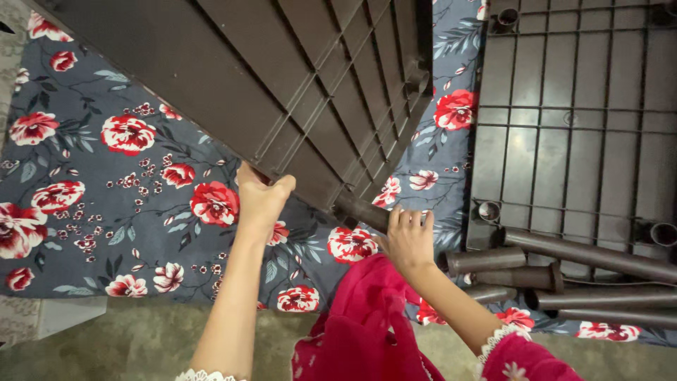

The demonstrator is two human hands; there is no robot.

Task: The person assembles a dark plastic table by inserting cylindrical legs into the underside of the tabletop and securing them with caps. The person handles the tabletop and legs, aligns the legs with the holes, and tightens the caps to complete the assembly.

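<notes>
Above a floral bedsheet, the left hand clamps the edge of a tilted brown plastic panel; the right hand apparently wraps its corner leg tube. Loose tubes lie nearby.

Both arms bare, reaching forward and up from the bottom edge of view. Left grip: wrist straight, fingers curled over and closed tight, thumb alongside. Right grip: wrist bent slightly inward, fingers hooked upward, closed, knuckles toward camera.
</notes>
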